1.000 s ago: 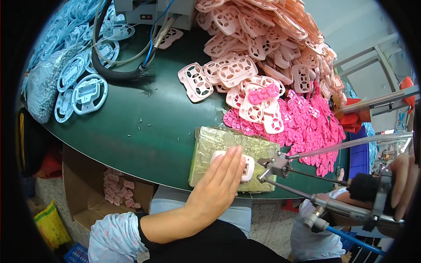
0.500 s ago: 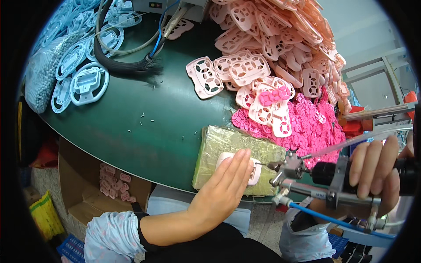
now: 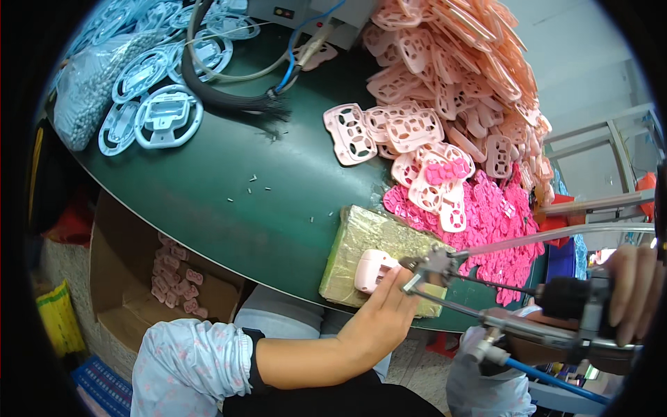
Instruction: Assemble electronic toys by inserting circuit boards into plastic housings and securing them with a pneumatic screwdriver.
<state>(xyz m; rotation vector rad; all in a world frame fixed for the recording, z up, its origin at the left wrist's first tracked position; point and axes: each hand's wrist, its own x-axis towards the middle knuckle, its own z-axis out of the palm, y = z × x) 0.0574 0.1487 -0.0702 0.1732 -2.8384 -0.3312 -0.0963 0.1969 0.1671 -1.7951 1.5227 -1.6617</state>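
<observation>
My left hand [image 3: 379, 321] has its fingers closed at the right edge of a small pale pink plastic part [image 3: 374, 268] with a slot-like opening. The part sits on a block wrapped in clear yellowish tape [image 3: 338, 267]. My fingertips are partly hidden behind the metal head of a power screwdriver [image 3: 434, 266]. My right hand [image 3: 633, 295], blurred at the right, is wrapped round the screwdriver's black body. A clear tube and a blue air hose run from the tool. Its long shaft slants toward the block, and its tip lies close to my left fingers.
Pale pink plastic frames [image 3: 417, 128] and bright pink pieces [image 3: 479, 212] heap behind the block. Blue steering-wheel shapes [image 3: 167, 118] lie far left. Loose small screws [image 3: 253, 178] dot the green table [image 3: 208, 194]. Below the table's edge, a cardboard box [image 3: 118, 278] holds small pink pieces.
The screwdriver head has come up and left over my left hand. My left hand has slid from flat across the part to its right edge, uncovering more of it. The whole view has shifted.
</observation>
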